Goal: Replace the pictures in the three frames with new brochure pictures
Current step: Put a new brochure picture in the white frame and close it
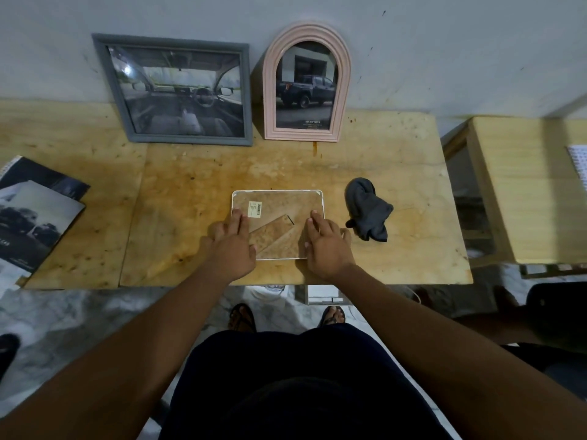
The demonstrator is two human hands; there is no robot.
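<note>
Head view puts you on the third frame [278, 223]: it lies face-down on the table [397, 192], its brown backing board and folded stand uppermost, directly under and between your two hands. Beyond your fingertips, the grey frame [173, 90] and the pink arched frame [306, 82] lean against the wall, each with a car picture in it that looks like brochure print, so by my reading two frames are done and this one is the last.

Your left hand [230, 244] rests flat on the frame's left edge, fingers together and pointing away from you, gripping nothing. Your right hand [327, 246] presses the right edge the same way, fingers loosely spread, also empty. Both forearms reach straight forward, wrists low.

Whether the backing is coming off or being seated, I cannot tell. Either way, the next move likely calls for fingertip work at the board's edge or tabs. The brochures [35, 217] sit well off to the left of your left hand; a dark cloth [368, 214] lies just right of your right hand.
</note>
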